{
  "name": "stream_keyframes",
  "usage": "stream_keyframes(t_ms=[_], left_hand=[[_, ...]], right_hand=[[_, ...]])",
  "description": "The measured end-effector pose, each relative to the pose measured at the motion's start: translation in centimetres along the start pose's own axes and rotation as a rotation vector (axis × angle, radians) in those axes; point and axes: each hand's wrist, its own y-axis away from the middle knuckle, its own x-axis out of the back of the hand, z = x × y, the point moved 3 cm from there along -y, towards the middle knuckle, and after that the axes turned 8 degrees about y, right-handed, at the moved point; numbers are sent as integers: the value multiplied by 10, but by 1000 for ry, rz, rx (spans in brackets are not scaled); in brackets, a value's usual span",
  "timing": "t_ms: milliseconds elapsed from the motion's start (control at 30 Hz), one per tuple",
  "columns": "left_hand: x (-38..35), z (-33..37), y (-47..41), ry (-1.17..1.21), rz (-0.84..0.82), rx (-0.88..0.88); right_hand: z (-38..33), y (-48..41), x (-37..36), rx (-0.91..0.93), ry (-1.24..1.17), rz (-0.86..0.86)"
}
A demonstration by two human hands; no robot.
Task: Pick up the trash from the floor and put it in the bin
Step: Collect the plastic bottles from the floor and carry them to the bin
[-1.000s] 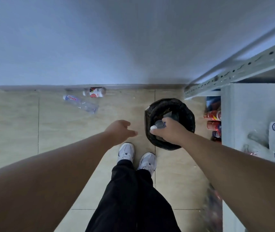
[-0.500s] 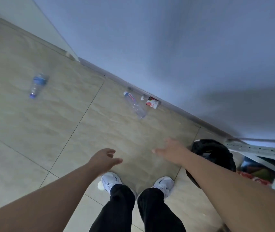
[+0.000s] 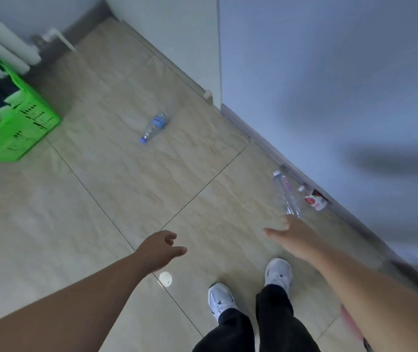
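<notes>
while both hands hang empty | left grip [image 3: 161,247] released | right grip [image 3: 295,237] released | clear bottle [image 3: 286,194] on floor

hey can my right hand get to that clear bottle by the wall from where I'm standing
Probably yes. Your right hand is open and empty, and its fingertips appear just short of the clear bottle, with only bare floor between. The bottle lies on the floor, so you would likely need to bend.
</notes>
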Motion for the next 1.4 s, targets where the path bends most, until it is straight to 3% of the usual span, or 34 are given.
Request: stream_keyframes(t_ms=[400,667,833,1167,1400], left_hand=[[128,74,-122,67,60,24],[213,118,-284,-44,70,-51],[263,134,-409,-98,224,-131],[268,122,-598,-400,307,-203],[239,102,-640,-471,372,-138]], right_hand=[[-141,-99,12,-20,-41,-91],[-206,-186,29,-57,-84,-87],[-228,-270,14,-90,-44,-42],[-234,-403,-58,-154,-163,-24],[-232,-443,-94,-167,-225,-53]])
